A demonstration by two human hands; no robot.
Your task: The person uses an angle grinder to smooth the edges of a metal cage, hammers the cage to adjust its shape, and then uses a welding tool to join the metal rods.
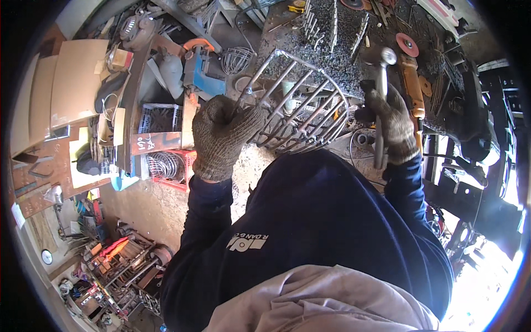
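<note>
My gloved left hand [225,133] is closed on the left end of a metal rod basket [301,94]. The basket is made of thin bent bars joined to a rounded rim, and is held tilted in front of my body. In my gloved right hand [391,119] is a hammer [383,77], held upright with its shiny rounded head above the fist. Its handle reaches down past the wrist. The hammer is apart from the basket. Just right of that hand lies an orange angle grinder [412,88] with a red disc [407,44].
Dark grit and several rows of short metal pieces [333,27] cover parts of the workbench [279,36] ahead. At left are a blue power tool [203,77], a wire coil [237,60], a red crate [191,166] and cardboard [80,83]. A cluttered rack [124,265] stands lower left.
</note>
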